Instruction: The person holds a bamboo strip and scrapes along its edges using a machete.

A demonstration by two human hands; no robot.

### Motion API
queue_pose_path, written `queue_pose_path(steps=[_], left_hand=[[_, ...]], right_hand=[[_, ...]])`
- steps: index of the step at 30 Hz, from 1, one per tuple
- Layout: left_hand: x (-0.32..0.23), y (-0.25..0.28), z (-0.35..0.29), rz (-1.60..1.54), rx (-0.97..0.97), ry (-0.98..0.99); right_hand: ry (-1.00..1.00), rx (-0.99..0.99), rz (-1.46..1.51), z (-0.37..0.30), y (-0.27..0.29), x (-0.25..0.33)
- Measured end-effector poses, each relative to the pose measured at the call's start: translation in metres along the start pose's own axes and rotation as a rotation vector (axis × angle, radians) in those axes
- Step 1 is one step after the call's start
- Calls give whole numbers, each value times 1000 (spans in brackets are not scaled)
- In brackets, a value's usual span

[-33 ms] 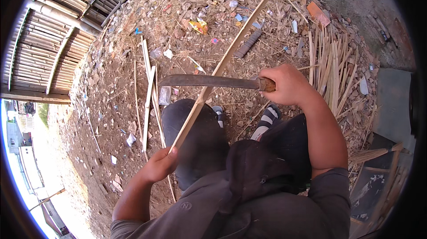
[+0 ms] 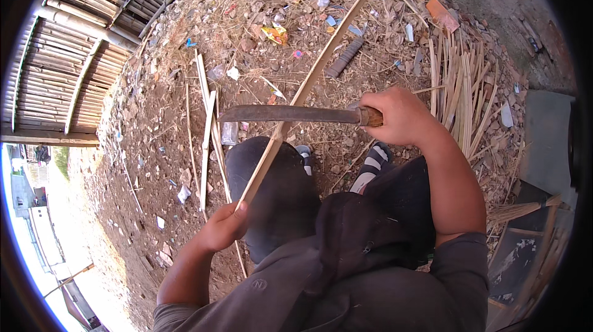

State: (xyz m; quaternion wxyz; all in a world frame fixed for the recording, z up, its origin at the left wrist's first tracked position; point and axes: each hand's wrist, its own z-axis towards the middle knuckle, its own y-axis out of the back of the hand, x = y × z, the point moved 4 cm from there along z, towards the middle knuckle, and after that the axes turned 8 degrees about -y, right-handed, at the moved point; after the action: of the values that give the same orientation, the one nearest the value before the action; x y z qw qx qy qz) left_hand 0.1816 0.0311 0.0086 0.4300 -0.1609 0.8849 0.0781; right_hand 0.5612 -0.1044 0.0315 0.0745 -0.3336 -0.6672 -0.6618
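Note:
My left hand (image 2: 225,226) is closed around the near end of a long, pale bamboo strip (image 2: 319,65). The strip slants up over my left knee toward the far right. In my right hand (image 2: 398,116) I grip the wooden handle of a machete (image 2: 290,114), its dark blade pointing left with a hooked tip. That blade lies across the strip around its middle, seemingly touching it. Whether it has cut into the bamboo cannot be made out.
Split bamboo strips (image 2: 207,137) lie on the ground at left, and a larger bundle of strips (image 2: 460,91) at right. A dark ridged cylinder (image 2: 344,58) lies ahead among stones and litter. A bamboo-slat wall (image 2: 55,79) stands at far left, a grey panel (image 2: 546,137) at right.
The bamboo strip's far end has swung very slightly left. The machete and both hands stay almost in place.

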Motion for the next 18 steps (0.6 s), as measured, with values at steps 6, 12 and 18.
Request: queue_pose_path(steps=[6, 12, 18], left_hand=[[-13, -1, 20, 84, 42, -1], [-11, -6, 12, 248, -13, -47], [23, -27, -16, 365, -110, -234]], right_hand=[[94, 121, -65, -6, -32, 34], [72, 183, -102, -5, -51, 39], [-40, 48, -55, 11, -32, 17]])
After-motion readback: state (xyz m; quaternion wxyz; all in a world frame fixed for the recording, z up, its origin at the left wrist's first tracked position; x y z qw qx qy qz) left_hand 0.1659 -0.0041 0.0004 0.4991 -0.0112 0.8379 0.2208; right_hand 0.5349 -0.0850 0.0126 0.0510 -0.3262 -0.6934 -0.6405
